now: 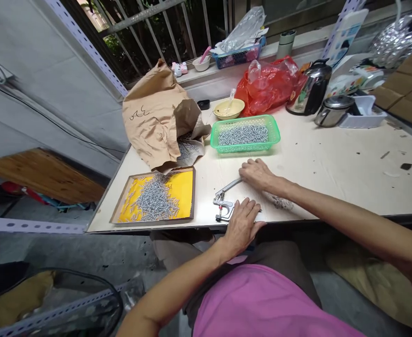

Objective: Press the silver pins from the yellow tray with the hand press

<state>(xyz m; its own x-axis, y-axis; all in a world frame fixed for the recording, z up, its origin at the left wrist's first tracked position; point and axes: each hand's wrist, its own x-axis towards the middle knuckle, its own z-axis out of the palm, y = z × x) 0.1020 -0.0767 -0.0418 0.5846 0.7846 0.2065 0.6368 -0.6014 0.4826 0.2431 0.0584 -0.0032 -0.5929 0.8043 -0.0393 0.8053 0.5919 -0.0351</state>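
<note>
A small metal hand press [224, 202] with a long lever sits near the front edge of the pale table [332, 159]. My left hand [241, 223] lies flat on the press base, fingers stretched out. My right hand [258, 174] rests over the far end of the lever, fingers curled down on it. A yellow-lined tray [184, 185] holding a heap of small metal screws lies to the left of the press. Behind it stands a green plastic basket [244, 135] filled with similar metal pieces.
A crumpled brown paper bag [153, 117] spills more screws at the back left. A yellow bowl [228, 108], a red plastic bag [271, 86], a steel kettle [313, 89], a lidded pot [334, 110] and a white box [365, 112] line the back. A wooden board [40, 173] sits left of the table.
</note>
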